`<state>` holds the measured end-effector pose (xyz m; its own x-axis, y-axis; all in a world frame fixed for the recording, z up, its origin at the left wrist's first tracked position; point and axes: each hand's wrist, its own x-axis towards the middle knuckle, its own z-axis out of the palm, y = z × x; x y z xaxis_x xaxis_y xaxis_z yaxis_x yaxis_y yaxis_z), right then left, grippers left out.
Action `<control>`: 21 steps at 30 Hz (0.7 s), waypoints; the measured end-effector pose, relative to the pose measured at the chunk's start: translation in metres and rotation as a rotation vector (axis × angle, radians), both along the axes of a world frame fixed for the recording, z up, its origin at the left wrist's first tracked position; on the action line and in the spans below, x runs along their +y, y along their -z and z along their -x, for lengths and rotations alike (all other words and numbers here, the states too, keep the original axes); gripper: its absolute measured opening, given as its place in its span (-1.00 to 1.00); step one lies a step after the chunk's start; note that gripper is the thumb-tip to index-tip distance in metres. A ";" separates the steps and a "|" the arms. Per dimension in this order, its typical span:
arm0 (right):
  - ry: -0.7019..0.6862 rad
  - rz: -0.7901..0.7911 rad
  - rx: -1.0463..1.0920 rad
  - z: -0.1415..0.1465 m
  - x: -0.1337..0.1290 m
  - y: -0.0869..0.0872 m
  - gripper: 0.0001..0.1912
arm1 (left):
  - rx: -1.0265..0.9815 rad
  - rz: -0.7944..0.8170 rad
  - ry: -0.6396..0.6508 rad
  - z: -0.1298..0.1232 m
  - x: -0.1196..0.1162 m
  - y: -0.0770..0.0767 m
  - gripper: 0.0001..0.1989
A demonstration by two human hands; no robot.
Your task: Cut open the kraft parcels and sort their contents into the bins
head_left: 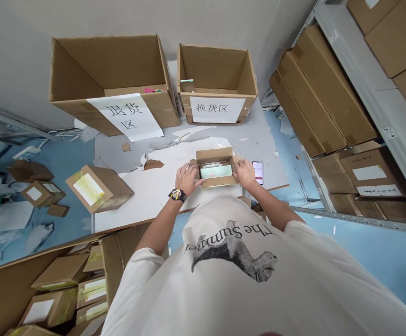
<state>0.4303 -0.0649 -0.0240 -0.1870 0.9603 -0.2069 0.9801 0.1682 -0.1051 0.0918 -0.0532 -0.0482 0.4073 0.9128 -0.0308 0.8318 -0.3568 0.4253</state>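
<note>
A small open cardboard box point(214, 153) sits on the worktable in front of me, with its back flap standing up. Inside it lies a pale green, flat-faced packet point(217, 171). My left hand point(187, 178), with a watch on the wrist, grips the box's left end, thumb along the front corner. At the opposite end, my right hand point(245, 172) has its fingers curled over the side flap. Just right of that hand lies a phone point(258, 171) with its screen lit.
Two large open cartons with paper signs, a wide left carton point(111, 112) and a narrower right carton point(217, 116), stand along the table's back. A taped parcel point(99, 189) rests at the left edge. A bin of parcels point(55, 303) is lower left; shelving point(381, 112) stands right.
</note>
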 end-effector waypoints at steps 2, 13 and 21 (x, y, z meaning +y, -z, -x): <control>-0.031 0.007 0.024 0.009 0.004 0.005 -0.66 | -0.028 0.037 -0.094 -0.006 -0.008 0.005 -0.39; -0.334 0.279 -0.163 0.099 0.060 0.034 -0.43 | -0.089 0.144 -0.184 -0.015 -0.008 0.029 0.00; -0.379 0.345 -0.176 0.113 0.064 0.046 -0.07 | -0.098 0.130 -0.186 -0.013 -0.027 0.032 0.14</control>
